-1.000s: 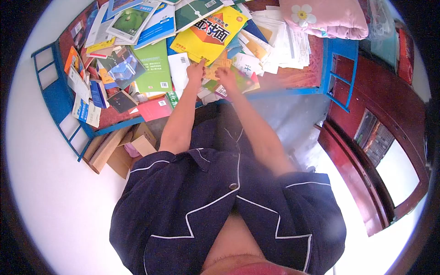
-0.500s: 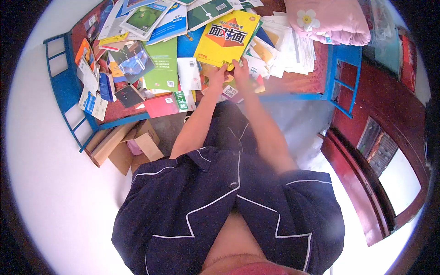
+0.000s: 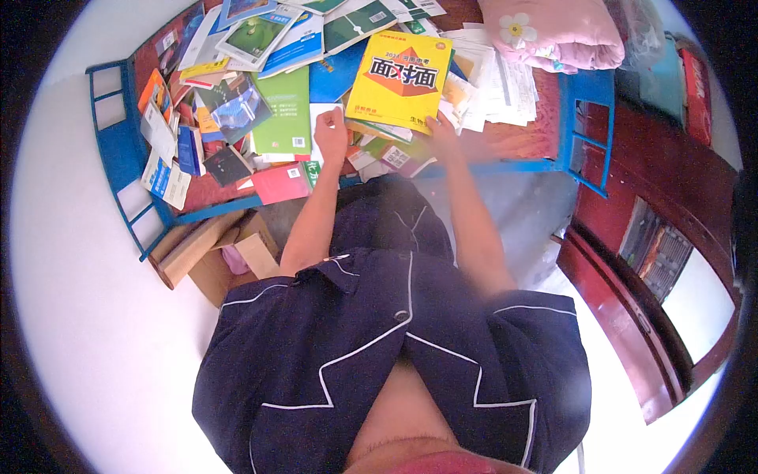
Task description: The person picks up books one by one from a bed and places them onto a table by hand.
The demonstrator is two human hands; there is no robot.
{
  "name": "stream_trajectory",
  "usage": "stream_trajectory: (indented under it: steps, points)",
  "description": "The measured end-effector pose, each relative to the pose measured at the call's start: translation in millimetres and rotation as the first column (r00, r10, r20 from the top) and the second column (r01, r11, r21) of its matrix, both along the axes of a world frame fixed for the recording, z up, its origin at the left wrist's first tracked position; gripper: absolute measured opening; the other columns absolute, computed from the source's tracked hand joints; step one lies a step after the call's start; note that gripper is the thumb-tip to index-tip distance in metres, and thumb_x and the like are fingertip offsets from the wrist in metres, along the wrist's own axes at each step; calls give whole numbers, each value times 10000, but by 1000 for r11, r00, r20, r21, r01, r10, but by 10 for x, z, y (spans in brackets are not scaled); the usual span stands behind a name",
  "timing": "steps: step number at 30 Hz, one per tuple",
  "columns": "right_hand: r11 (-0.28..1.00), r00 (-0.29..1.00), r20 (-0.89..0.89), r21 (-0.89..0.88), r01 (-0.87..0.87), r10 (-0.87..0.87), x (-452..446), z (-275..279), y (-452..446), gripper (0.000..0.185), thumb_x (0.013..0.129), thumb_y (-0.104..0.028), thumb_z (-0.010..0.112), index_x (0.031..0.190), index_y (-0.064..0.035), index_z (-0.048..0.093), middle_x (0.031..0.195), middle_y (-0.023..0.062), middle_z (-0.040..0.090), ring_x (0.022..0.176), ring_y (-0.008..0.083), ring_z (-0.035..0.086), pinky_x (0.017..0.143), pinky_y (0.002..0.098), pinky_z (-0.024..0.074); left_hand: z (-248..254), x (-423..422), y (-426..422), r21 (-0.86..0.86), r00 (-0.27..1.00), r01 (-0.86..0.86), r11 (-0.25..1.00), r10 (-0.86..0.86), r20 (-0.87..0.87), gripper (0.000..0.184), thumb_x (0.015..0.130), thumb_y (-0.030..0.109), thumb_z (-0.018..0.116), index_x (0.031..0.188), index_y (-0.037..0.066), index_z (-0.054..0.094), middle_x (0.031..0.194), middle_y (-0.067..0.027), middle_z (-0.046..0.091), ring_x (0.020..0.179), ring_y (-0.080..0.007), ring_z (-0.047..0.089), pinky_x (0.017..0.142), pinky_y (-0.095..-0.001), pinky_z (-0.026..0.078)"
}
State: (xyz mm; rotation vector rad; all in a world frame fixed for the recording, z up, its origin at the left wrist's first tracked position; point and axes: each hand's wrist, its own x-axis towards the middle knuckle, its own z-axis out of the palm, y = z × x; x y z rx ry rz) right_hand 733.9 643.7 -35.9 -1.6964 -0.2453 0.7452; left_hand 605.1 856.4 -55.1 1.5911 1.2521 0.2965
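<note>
A yellow workbook [image 3: 397, 83] with large black characters on an orange shape lies at the front of the pile. My right hand [image 3: 444, 133] grips its lower right corner, thumb on the cover. My left hand [image 3: 332, 130] is apart from the workbook, over a white booklet [image 3: 324, 112]; its fingers are curled closed, and whatever may be in them is hidden. A green book [image 3: 283, 114] is to the left of that hand. Below the workbook, booklets with a printed square code [image 3: 396, 156] stick out towards me.
Books and papers cover much of the blue-framed bed [image 3: 517, 166]. A folded pink quilt [image 3: 553, 35] sits at the far right, near loose white sheets [image 3: 505, 87]. An open cardboard box [image 3: 257, 257] stands below the left side. Blue end rails [image 3: 130, 150] rise at the left.
My left hand has let go of the yellow workbook and moved left to the white booklet. The workbook has shifted right and straightened, with my right hand still on its corner.
</note>
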Motion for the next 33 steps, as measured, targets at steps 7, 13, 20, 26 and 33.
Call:
stream_trajectory:
  steps: [7, 13, 20, 26, 33]
  points:
    - [995, 981, -187, -76, -68, 53, 21, 271, -239, 359, 915, -91, 444, 1268, -41, 401, 1139, 113, 536, 998, 238, 564, 816, 409, 525, 200, 248, 119, -697, 961, 271, 664, -226, 159, 449, 877, 371, 505, 1088, -23, 547, 949, -111, 624, 835, -200, 606, 710, -325, 495]
    - [939, 976, 64, -294, -179, 206, -213, 240, -309, 403, 847, -245, 560, 1191, -41, 509, 1194, 130, 518, 997, 274, 548, 833, 362, 460, 294, 144, -35, -669, 967, 251, 700, -150, 206, 290, 865, 163, 565, 1073, -36, 532, 930, -86, 632, 772, -152, 613, 675, -276, 490]
    - [934, 800, -500, -56, 352, -332, -627, 70, -124, 443, 827, -234, 629, 1189, -22, 488, 992, 82, 602, 891, 177, 596, 692, 295, 509, 434, -391, -35, -722, 958, 247, 647, -48, 284, 328, 868, 158, 563, 1103, -64, 508, 991, -104, 611, 836, -167, 609, 718, -285, 499]
    - [903, 714, -590, -63, 425, -377, -1024, 272, -230, 364, 863, -244, 578, 1105, 21, 523, 928, 91, 629, 813, 172, 619, 643, 298, 512, 352, -680, -128, -783, 956, 269, 560, -55, 289, 314, 868, 143, 559, 1100, -63, 512, 978, -110, 618, 787, -178, 624, 694, -291, 508]
    - [828, 781, -274, -186, 529, -561, -1737, -115, -961, 330, 886, -248, 528, 980, 62, 588, 852, 73, 629, 720, 123, 559, 654, 280, 443, 259, -753, -566, -535, 795, 601, 593, -514, 323, 249, 843, 142, 597, 1002, -49, 584, 881, -81, 646, 726, -134, 606, 648, -266, 482]
